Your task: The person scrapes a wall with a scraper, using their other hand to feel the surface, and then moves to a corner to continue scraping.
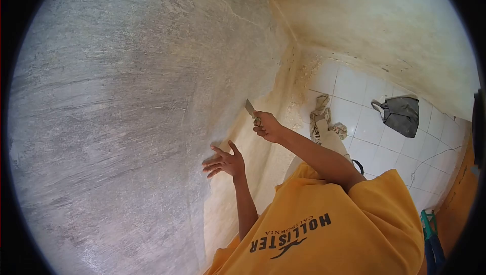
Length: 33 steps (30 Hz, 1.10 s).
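Note:
My right hand (pixel 267 126) is closed round the handle of a scraper (pixel 250 108). Its flat metal blade points up and left, over the wall (pixel 136 103) near the border between the rough grey surface and a smoother cream band (pixel 223 214). Lower and to the left, my left hand (pixel 226 163) is open, fingers spread, with the fingertips right at the grey wall beside that border. Most of the scraper's handle is hidden inside my fingers.
A second, cream wall (pixel 374 16) meets the grey one at a corner. On the white tiled floor (pixel 349 85) lie a dark grey bag (pixel 401 116), a crumpled cloth (pixel 320 115) and a thin cable (pixel 430 157). A green object (pixel 429 222) stands at the lower right.

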Available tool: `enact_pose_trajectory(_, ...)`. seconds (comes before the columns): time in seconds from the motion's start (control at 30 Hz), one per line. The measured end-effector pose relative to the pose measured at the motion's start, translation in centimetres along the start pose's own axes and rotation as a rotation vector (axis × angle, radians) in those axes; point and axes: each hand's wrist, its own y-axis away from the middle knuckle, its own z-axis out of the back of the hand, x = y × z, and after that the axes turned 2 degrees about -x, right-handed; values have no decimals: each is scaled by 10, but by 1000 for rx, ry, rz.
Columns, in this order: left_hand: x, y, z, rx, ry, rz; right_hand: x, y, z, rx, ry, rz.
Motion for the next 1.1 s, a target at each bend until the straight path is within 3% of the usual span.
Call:
enact_pose_trajectory(0.23,-4,-2,11,78,128,43,0,-7,7,3,24,41)
enact_pose_trajectory(0.4,-3,2,5,54,77,23,1,-31,9,-89,-16,82)
enact_pose_trajectory(0.73,-1,-1,-3,-26,2,-30,6,-11,12,-20,-39,35)
enact_pose_trajectory(0.9,2,2,-5,48,12,-34,3,13,-8,13,-25,35)
enact_pose_trajectory(1.1,-4,1,-4,-7,53,-2,3,-12,12,-21,-37,47)
